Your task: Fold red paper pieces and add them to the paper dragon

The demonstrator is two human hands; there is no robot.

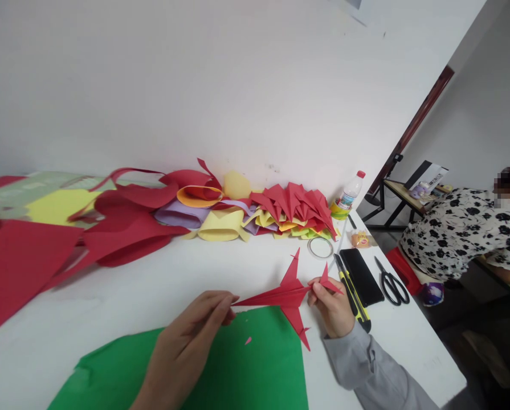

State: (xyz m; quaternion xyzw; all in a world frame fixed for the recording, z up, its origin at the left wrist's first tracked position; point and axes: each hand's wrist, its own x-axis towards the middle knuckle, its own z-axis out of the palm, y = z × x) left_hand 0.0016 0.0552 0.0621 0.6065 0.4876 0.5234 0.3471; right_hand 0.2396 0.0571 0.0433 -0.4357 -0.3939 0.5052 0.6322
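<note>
A folded red paper plane [286, 296] is stretched between my two hands, above the white table and the edge of a green sheet [258, 364]. My left hand [195, 330] pinches its long pointed nose between thumb and fingers. At the other end, my right hand [331, 304] grips the narrow part by the small tail fins. The two wings spread out to either side, each with a small spike near its tip. A tiny pink paper scrap [248, 340] lies on the green sheet below the plane.
Stacked red and yellow folded paper pieces [295, 208] and rolled coloured paper [223, 225] line the wall. Right of my hand lie yellow cutters [353, 293], a black phone-like slab [361, 276], scissors [392, 285], a tape roll [332, 247] and a bottle [352, 193]. A person [455, 233] bends at another table.
</note>
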